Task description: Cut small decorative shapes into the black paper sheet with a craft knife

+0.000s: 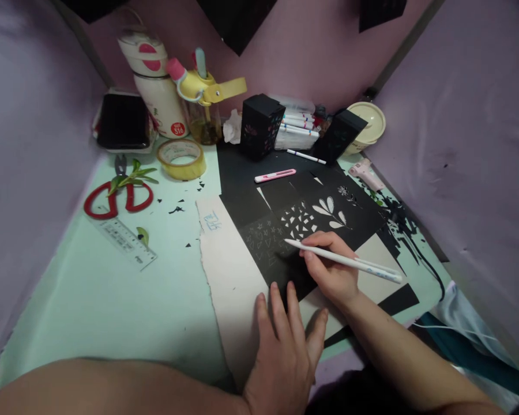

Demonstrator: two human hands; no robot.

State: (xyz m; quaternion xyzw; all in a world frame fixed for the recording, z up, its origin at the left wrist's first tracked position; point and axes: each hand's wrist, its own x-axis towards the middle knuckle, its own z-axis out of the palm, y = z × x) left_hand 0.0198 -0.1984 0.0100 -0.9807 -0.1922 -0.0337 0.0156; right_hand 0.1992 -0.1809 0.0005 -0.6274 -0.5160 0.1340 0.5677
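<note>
A white pen (350,261) is in my right hand (334,271), pinched between thumb and fingers, its tip at the black paper (285,276) beside pencilled small shapes. My left hand (283,346) lies with fingers spread over the lower edge of the black paper and the white paper (227,271) with a torn left edge. Just above the pen tip, the black paper has small angular cutouts and a leafy sprig cutout (330,212) showing white. A pink cutter (275,176) rests further back on the black sheet.
Red-handled scissors (130,196), a clear ruler (123,242) and yellow tape (181,160) are at the left. Behind stand a white bottle (160,98), a yellow-lidded jar (204,118), a black box (260,127) and markers (298,129). Black paper scraps (400,222) lie at the right.
</note>
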